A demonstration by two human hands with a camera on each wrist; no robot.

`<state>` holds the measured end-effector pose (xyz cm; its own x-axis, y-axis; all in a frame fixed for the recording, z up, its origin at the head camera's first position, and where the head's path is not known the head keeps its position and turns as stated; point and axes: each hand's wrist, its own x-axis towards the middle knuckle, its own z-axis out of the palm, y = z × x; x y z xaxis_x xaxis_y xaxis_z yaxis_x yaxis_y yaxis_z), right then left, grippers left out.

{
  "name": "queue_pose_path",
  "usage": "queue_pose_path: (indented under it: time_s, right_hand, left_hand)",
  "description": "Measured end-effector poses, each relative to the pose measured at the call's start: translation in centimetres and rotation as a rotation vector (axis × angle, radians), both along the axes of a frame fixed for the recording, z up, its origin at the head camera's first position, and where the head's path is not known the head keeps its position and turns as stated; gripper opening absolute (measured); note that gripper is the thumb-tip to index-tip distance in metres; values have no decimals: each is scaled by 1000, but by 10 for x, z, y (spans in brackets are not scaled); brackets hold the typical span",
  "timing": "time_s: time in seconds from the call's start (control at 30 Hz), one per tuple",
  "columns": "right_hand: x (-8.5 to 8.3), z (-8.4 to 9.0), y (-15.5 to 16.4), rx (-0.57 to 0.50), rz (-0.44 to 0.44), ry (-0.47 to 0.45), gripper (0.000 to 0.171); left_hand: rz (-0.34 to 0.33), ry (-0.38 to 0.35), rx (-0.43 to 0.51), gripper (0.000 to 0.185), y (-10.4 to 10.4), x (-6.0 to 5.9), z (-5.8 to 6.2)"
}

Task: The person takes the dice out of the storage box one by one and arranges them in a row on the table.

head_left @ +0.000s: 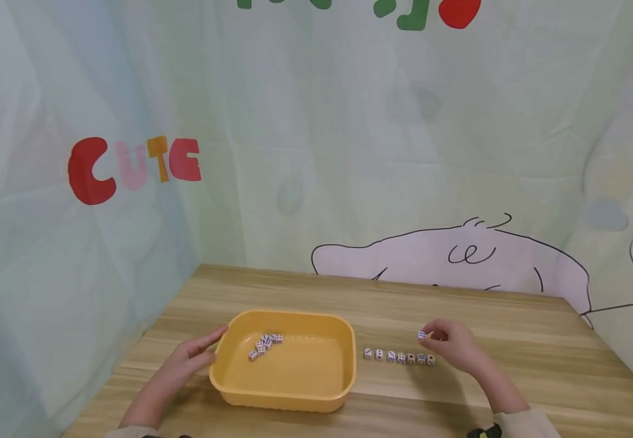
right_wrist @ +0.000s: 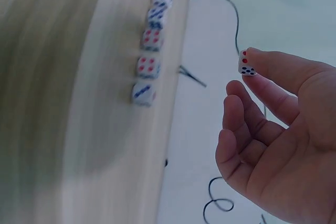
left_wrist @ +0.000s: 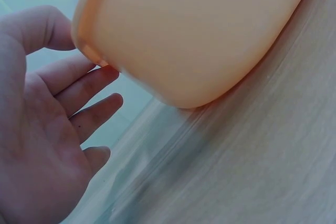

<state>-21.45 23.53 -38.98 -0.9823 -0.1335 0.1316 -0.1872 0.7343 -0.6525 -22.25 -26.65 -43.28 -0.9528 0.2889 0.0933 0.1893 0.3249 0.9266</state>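
The backdrop cloth (head_left: pixel 305 152) behind the desk carries the word "CUTE" (head_left: pixel 134 167) in red, pink and orange block letters. Cut-off green and red shapes sit at its top edge, too cropped to read, and a black line-drawn cartoon figure (head_left: pixel 458 255) fills its lower right.

The right hand (head_left: pixel 453 347) has its grip closed on a single die (head_left: pixel 421 334), pinched between thumb and fingertip and held just above the desk (head_left: pixel 513 353). The right wrist view shows the die (right_wrist: pixel 246 64) as a small white cube with rounded corners, with red pips on one face and blue pips on another; the other fingers (right_wrist: pixel 247 114) curl loosely beneath it.

Just beside that hand, on the desk, stands a row of dice (head_left: pixel 399 356). Its long axis runs left to right across the desk, parallel to the near edge, and the cubes sit close together in a single line. The wrist view shows the same row (right_wrist: pixel 152 45) with red and blue pips facing up.

The left hand (head_left: pixel 187 365) lies with its grip released, fingers straight, resting against the left rim of the yellow tray (head_left: pixel 343 365). The tray is smooth plastic, rectangular with rounded corners and sloping walls, its long axis also left to right. A loose cluster of dice (head_left: pixel 264 345) lies in its far left part. The desk is pale wood-grain laminate.
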Motion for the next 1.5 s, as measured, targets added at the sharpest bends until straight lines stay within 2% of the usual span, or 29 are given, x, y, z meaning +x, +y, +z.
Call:
queue_pose_path:
  time_s: [0.13,0.27,0.57,0.87,1.13,1.37,1.5]
  right_hand:
    - [3,-7,15,9,-24,-12,21]
    - [5,-11,25,33,-72,-38,21]
    - [5,-23,36,48,-100,-74,18]
    - [6,-33,40,39,-95,-102,19]
    - [5,-40,42,21,-68,-116,18]
    - [4,-42,42,12,-49,-125,17]
    - [4,-44,42,4,-47,-133,16]
  left_hand:
    - [-8,18,7,54,-1,0,-2]
    - [12,10,10,54,0,0,-3]
    - [19,-12,19,55,1,1,-1]
    - [14,-9,16,55,1,1,-2]
    - [24,-40,0,56,0,1,0]
    - [-5,-12,9,56,-1,1,0]
    - [-1,-44,26,57,-1,2,0]
